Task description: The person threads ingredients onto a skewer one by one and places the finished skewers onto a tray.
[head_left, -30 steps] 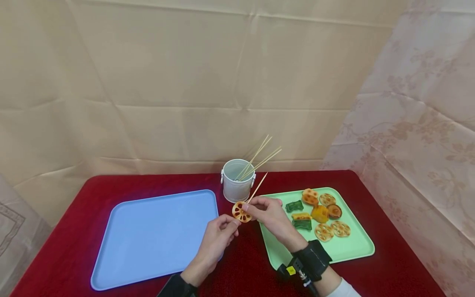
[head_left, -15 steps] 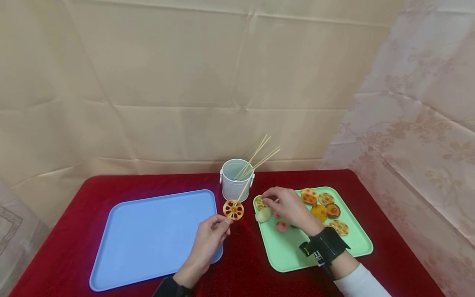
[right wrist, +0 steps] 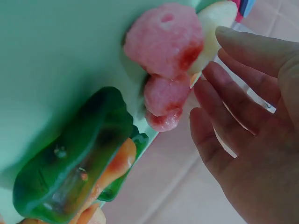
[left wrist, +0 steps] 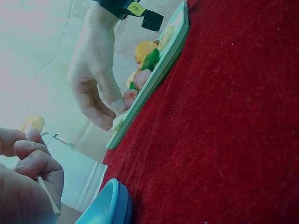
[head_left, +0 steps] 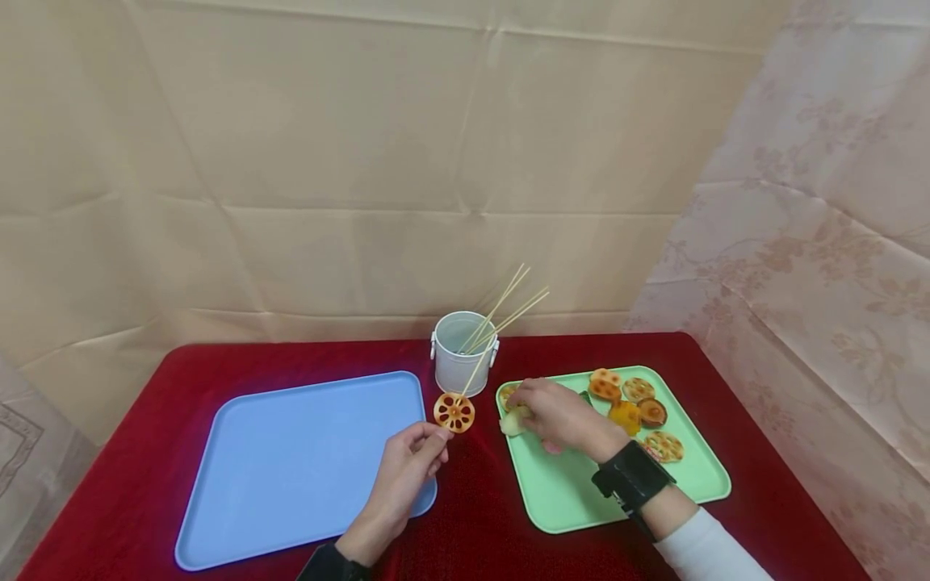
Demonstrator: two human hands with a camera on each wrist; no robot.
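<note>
My left hand [head_left: 407, 460] pinches a bamboo skewer [head_left: 475, 374] that carries a browned lotus root slice [head_left: 454, 415] at the right edge of the blue tray. In the left wrist view the skewer's end [left wrist: 49, 198] sticks out below my curled fingers. Over the green tray's [head_left: 570, 504] left end, my right hand [head_left: 563, 415] reaches down to a pale, whitish slice [head_left: 513, 423]. Seen from the right wrist, my thumb tip lies at this pale slice [right wrist: 217, 16], with the other fingers loosely bent beside it. Two pink pieces [right wrist: 166, 39] lie right next to it.
Green pepper [right wrist: 70, 158], a yellow piece [head_left: 625, 416], a mushroom [head_left: 652, 413] and several lotus root slices [head_left: 663, 445] sit on the green tray. A white bucket [head_left: 456, 373] with several skewers stands behind. The blue tray [head_left: 312, 468] lies at left.
My right hand has let go of the skewered lotus slice and moved right, then down to the pale slice. My left hand has shifted slightly left, still holding the skewer.
</note>
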